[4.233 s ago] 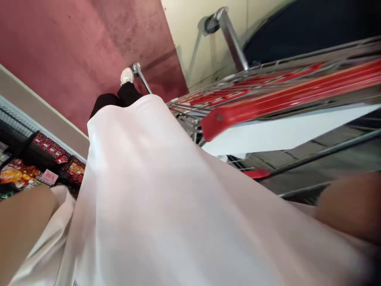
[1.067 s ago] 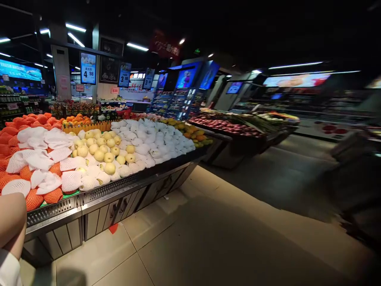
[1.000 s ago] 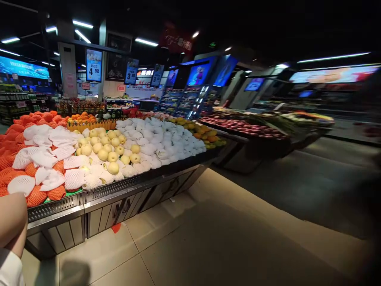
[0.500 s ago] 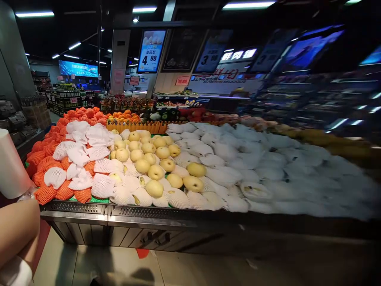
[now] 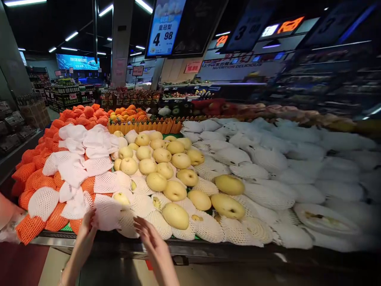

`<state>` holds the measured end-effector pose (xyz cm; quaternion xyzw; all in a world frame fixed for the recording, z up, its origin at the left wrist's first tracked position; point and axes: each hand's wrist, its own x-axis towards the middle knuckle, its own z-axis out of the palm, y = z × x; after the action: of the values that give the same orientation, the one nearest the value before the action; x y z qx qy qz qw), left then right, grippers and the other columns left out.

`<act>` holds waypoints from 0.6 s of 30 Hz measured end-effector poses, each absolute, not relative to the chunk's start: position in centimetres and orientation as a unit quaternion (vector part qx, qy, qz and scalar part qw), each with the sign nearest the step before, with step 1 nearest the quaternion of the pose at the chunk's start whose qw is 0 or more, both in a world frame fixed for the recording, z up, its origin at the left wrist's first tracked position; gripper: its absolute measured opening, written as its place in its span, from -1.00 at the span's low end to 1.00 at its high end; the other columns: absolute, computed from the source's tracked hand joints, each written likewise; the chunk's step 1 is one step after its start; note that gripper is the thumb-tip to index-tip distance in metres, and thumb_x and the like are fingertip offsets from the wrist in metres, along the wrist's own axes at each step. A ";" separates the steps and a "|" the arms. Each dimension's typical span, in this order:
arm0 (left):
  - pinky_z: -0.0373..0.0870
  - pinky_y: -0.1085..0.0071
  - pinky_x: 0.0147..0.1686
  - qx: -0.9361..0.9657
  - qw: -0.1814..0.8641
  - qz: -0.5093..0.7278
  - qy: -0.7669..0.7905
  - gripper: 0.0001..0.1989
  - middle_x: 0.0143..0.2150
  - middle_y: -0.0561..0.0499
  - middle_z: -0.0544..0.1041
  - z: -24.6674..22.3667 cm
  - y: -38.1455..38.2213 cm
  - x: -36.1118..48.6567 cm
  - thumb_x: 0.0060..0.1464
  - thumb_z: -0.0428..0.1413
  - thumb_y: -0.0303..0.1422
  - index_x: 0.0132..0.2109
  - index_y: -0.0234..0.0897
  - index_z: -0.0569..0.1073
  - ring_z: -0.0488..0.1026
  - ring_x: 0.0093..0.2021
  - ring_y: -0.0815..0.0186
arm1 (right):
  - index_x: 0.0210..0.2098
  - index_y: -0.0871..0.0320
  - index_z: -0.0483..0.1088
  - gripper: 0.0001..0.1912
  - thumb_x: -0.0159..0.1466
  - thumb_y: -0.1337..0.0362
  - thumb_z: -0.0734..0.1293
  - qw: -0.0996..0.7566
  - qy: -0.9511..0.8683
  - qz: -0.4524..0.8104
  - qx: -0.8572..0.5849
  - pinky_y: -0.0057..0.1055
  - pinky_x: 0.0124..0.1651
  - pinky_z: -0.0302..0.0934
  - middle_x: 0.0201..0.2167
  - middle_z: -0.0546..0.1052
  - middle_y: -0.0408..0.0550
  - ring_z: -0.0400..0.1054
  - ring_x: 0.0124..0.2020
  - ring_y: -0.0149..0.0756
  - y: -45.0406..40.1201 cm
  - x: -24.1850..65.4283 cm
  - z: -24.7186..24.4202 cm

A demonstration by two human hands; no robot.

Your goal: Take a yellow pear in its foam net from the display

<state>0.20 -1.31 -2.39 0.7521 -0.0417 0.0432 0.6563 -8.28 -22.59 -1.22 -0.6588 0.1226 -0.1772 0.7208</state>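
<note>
My left hand [image 5: 87, 224] reaches over the front edge of the fruit display, its fingers stretched upward. They are at the left side of a white foam-net sleeve [image 5: 107, 212]; whether they touch it I cannot tell. To the right, my right hand [image 5: 151, 238] has its fingers extended beside a net-wrapped pear [image 5: 128, 223], with nothing visible in it. Between and beyond the hands lie several pears in white nets, and bare yellow pears [image 5: 175, 215] sit just right of my right hand. More white foam sleeves [image 5: 71, 163] are heaped over fruit in orange nets [image 5: 44, 180].
A metal rim [image 5: 205, 251] runs along the display's front. Behind the pears, a low orange fence [image 5: 145, 126] separates off oranges [image 5: 127, 113]. White-netted fruit [image 5: 268, 190] fills the right side, blurred at the edge. Clear plastic [image 5: 10, 230] shows at far left. Price screens [image 5: 165, 28] hang above.
Both hands have come into view at the display's front edge. The view has moved closer to the pears. The bare arm and white roll at the left no longer show as before.
</note>
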 end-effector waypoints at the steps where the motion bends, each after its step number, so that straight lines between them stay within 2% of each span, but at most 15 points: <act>1: 0.28 0.19 0.24 0.761 0.646 0.052 -0.037 -0.54 0.16 -0.22 0.45 -3.5 -1.9 0.2 0.12 0.12 -0.13 0.08 -0.32 0.44 0.35 0.23 0.11 | 0.01 0.19 0.43 -0.37 0.15 -0.17 0.35 0.727 0.116 -0.157 -0.659 -0.26 0.04 0.40 0.05 0.47 0.19 0.44 0.01 -0.14 -21.9 -6.9 -2.5; 3: 0.13 0.17 0.34 0.779 0.621 0.076 -0.031 -0.45 0.25 -0.22 0.36 -5.1 -2.7 0.5 0.06 0.17 -0.14 0.15 -0.31 0.40 0.21 0.34 0.06 | 0.11 0.19 0.36 -0.32 0.17 -0.16 0.32 0.738 0.108 -0.140 -0.651 -0.26 0.08 0.39 0.12 0.42 0.18 0.40 0.08 -0.14 -20.2 -4.7 -4.8; 4: 0.11 0.14 0.35 0.789 0.609 0.081 -0.024 -0.42 0.24 -0.22 0.37 -5.4 -2.9 0.8 0.02 0.19 -0.15 0.16 -0.31 0.39 0.20 0.34 0.03 | 0.15 0.19 0.33 -0.32 0.18 -0.11 0.33 0.743 0.098 -0.129 -0.649 -0.26 0.11 0.37 0.12 0.42 0.18 0.40 0.09 -0.15 -19.4 -3.9 -5.7; 8: 0.28 0.08 0.21 0.795 0.600 0.085 0.022 -0.37 0.05 -0.21 0.47 -4.1 -2.9 2.2 -0.07 0.26 -0.12 0.12 -0.31 0.37 0.36 0.19 -0.02 | 0.18 0.11 0.30 -0.43 0.20 0.09 0.35 0.771 0.069 -0.168 -0.611 -0.35 0.07 0.37 0.04 0.47 0.08 0.43 -0.01 -0.28 -17.3 -2.8 -7.5; 13: 0.44 0.38 0.01 0.731 0.669 0.127 0.042 -0.36 -0.05 -0.04 0.49 -0.1 -4.5 0.5 -0.22 0.37 -0.16 0.00 -0.17 0.31 0.47 0.01 0.22 | -0.06 0.02 0.42 -0.67 0.19 0.13 0.40 0.818 0.038 -0.220 -0.529 -0.39 0.12 0.30 -0.09 0.47 -0.03 0.37 0.02 -0.30 -19.7 -4.0 -5.1; 15: 0.48 0.46 -0.13 0.699 0.701 0.130 0.057 -0.38 -0.18 0.04 0.53 0.9 -6.2 -0.7 -0.25 0.40 -0.20 -0.08 -0.14 0.27 0.53 -0.17 0.32 | -0.19 0.03 0.42 -0.74 0.18 0.07 0.39 0.838 0.016 -0.214 -0.502 -0.43 -0.03 0.36 -0.25 0.45 -0.09 0.40 -0.15 -0.34 -22.4 -4.4 -3.4; 17: 0.49 0.49 -0.26 0.677 0.725 0.105 0.076 -0.38 -0.34 0.11 0.53 1.2 -8.4 -1.5 -0.30 0.43 -0.22 -0.16 -0.14 0.22 0.52 -0.35 0.36 | -0.29 0.06 0.39 -0.76 0.22 0.04 0.36 0.853 0.015 -0.202 -0.481 -0.50 -0.16 0.36 -0.27 0.46 -0.12 0.39 -0.26 -0.41 -25.6 -4.8 -2.1; 18: 0.49 0.49 -0.28 0.668 0.733 0.099 0.086 -0.37 -0.36 0.11 0.53 1.3 -9.8 -1.7 -0.32 0.43 -0.21 -0.17 -0.15 0.22 0.53 -0.36 0.36 | -0.32 0.08 0.38 -0.77 0.24 0.04 0.34 0.859 0.017 -0.188 -0.476 -0.54 -0.20 0.36 -0.25 0.48 -0.12 0.40 -0.30 -0.44 -27.2 -5.0 -1.7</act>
<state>-1.71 -9.76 1.31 0.6679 0.0857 0.0992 0.7327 -4.98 -27.20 -1.70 -0.4763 0.0166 -0.1885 0.8587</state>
